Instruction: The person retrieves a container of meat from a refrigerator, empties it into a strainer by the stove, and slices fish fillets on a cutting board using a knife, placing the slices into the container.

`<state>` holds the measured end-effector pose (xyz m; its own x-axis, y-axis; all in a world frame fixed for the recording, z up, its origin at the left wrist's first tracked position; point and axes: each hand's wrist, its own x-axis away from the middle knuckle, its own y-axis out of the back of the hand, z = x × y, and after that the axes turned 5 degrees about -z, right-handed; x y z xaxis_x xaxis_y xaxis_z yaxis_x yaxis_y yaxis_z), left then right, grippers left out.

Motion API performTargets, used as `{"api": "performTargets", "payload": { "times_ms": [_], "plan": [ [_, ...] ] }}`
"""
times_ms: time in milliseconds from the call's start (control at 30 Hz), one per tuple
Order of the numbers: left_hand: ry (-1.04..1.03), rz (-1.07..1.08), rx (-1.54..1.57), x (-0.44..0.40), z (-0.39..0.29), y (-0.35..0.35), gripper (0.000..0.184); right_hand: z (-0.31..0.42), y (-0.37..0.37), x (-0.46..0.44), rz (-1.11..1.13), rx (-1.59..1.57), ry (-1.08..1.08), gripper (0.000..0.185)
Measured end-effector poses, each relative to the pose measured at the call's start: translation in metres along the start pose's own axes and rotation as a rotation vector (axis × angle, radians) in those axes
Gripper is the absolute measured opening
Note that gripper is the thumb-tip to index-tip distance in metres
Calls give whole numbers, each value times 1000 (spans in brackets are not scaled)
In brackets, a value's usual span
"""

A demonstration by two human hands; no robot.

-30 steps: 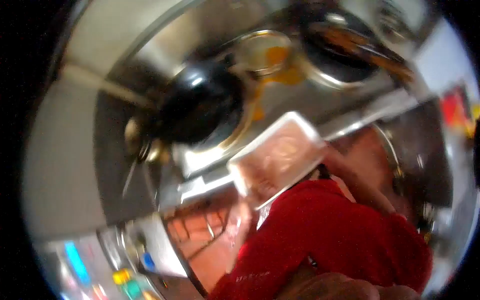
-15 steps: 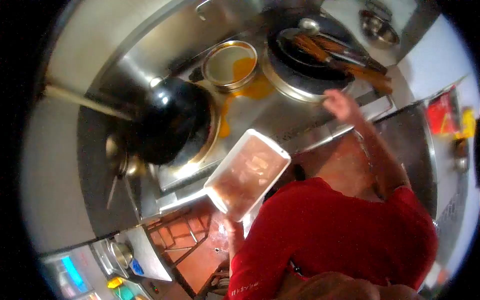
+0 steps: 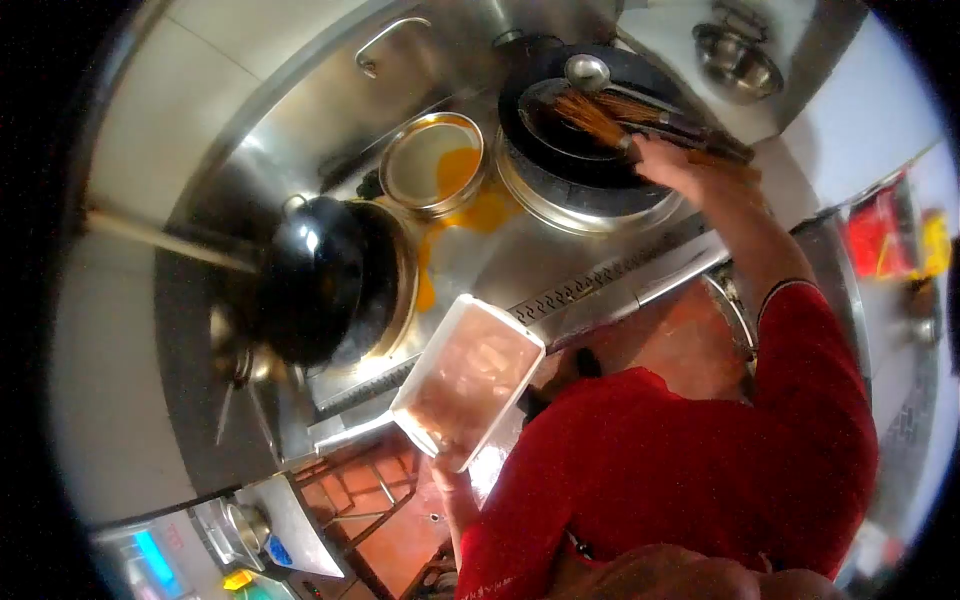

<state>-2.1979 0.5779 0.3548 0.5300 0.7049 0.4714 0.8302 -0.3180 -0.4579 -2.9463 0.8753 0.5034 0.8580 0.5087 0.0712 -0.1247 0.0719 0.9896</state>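
My left hand (image 3: 452, 474) grips the lower end of a white rectangular tub (image 3: 467, 385). Cloudy pinkish-brown liquid with pale pieces fills much of the tub, which is held over the front edge of the stove. At the right burner, my right hand (image 3: 668, 163) is closed at the handle of a wok brush (image 3: 592, 120), its bristles lying in a black wok (image 3: 530, 165). My fingertips are partly hidden there. Beside the brush a metal ladle (image 3: 588, 72) rests across the same wok, with another brush partly under my hand.
A second black wok (image 3: 312, 280) sits tilted on the left burner. Between the burners stands a round metal pot (image 3: 436, 205), orange liquid spilled around it on the steel stove top (image 3: 480, 255). A metal bowl (image 3: 738, 62) lies at the back right. Red tile floor (image 3: 405, 535) shows below.
My right hand has moved up and left from the stove's front edge to the brush handle in the wok. The tub in my left hand sits slightly lower and further left in view.
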Motion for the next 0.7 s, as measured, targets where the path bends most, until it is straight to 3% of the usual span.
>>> {"api": "performTargets", "payload": {
  "times_ms": [167,233,300,333,467,567,700],
  "plan": [
    [27,-164,-25,15,-16,-65,29,-2,41,-10,56,-278,23,65],
    [67,-137,10,7,-12,-41,49,-19,75,-12,91,-340,103,59],
    [-8,-185,69,9,-9,-55,50,-71,60,-33,-99,-319,162,57],
    [4,-155,54,7,-6,-52,48,-84,72,-34,-54,-387,219,54],
    [14,-90,55,7,-2,-40,44,-146,60,-42,-229,-205,217,54],
    [20,-97,54,9,-3,-40,42,-169,28,-52,-274,-216,215,56],
    [30,-68,58,-2,6,-16,41,-171,10,-65,-156,-382,136,55]
  ]
}}
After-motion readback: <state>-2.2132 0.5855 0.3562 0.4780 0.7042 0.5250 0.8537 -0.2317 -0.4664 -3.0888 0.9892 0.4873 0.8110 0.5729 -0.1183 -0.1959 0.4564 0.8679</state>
